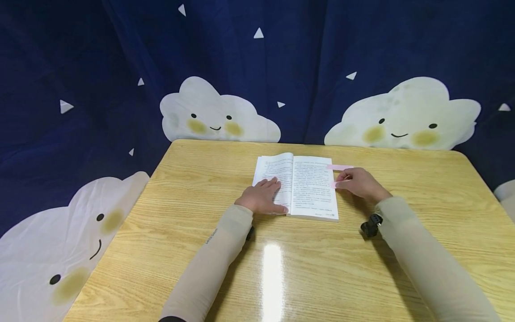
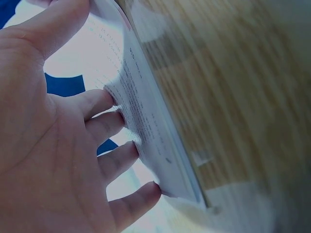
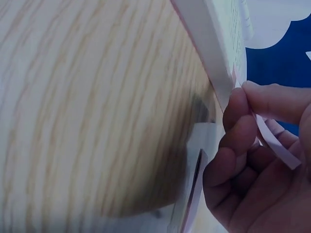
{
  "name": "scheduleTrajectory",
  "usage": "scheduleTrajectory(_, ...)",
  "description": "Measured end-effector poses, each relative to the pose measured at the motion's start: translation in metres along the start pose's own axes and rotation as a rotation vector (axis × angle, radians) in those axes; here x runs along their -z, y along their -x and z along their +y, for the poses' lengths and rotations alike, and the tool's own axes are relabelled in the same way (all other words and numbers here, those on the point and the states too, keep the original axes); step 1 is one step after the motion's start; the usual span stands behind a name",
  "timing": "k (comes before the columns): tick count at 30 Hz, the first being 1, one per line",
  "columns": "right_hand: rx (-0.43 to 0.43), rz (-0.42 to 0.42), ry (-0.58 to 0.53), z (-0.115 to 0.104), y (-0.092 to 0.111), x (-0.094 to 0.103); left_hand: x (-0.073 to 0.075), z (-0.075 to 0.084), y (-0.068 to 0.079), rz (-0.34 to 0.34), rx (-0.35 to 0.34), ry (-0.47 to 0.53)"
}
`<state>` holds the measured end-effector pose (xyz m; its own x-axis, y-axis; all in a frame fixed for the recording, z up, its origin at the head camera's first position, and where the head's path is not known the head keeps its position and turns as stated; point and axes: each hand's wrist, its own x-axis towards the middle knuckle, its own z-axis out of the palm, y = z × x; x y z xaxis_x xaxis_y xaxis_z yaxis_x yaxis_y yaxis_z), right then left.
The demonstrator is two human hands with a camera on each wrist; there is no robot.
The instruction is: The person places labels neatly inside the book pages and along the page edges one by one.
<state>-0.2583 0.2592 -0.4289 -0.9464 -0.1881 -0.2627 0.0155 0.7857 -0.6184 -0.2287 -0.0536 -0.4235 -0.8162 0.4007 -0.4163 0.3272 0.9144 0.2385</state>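
Observation:
An open book [image 1: 314, 188] with printed pages lies on the wooden table. My left hand [image 1: 263, 197] rests on its left page, fingers spread and thumb near the spine at the lower edge. In the left wrist view, the fingertips [image 2: 148, 191] press on the printed page [image 2: 146, 121]. At the right page's outer edge, my right hand [image 1: 360, 182] pinches a narrow pink paper strip [image 3: 277, 143] between thumb and fingers, one end at the page. Above it, a second pink strip [image 1: 341, 167] sticks out past the page edge, close to the hand.
The wooden table [image 1: 193, 201] has a bright light reflection in front of the book. Behind it hangs a dark blue curtain [image 1: 301, 53] with clouds and triangles. A small black device [image 1: 371, 225] is at the right wrist.

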Motion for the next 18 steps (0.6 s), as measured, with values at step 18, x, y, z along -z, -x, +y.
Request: scheduleTrajectory(18, -0.032, -0.05, -0.027, -0.0005, -0.0011, -0.0041, 0.0006, 0.0004, 0.0007, -0.006, 0.004, -0.009)
